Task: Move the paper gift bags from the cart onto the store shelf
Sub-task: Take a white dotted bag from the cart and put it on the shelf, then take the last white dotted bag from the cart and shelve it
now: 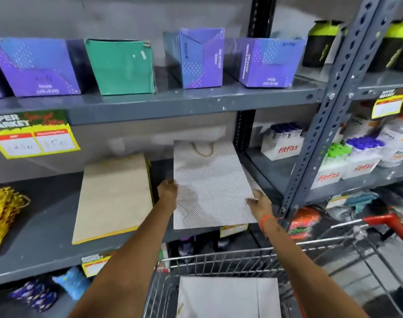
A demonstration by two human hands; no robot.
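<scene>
A white dotted paper gift bag (209, 180) with gold cord handles lies flat on the grey middle shelf (46, 226), its near end sticking out past the shelf edge. My left hand (168, 188) grips its left edge and my right hand (260, 201) holds its right edge. To its left a beige gift bag (113, 198) with a yellow border lies flat on the same shelf. Below, in the wire cart (218, 260), another white gift bag (228, 297) lies flat.
Gold bags (3, 210) sit at the shelf's far left. Purple and green boxes (120, 65) line the upper shelf. A grey upright post (317, 138) stands right of the white bag, with bottle packs (285, 143) beyond. Yellow price tags (33, 138) hang off shelf edges.
</scene>
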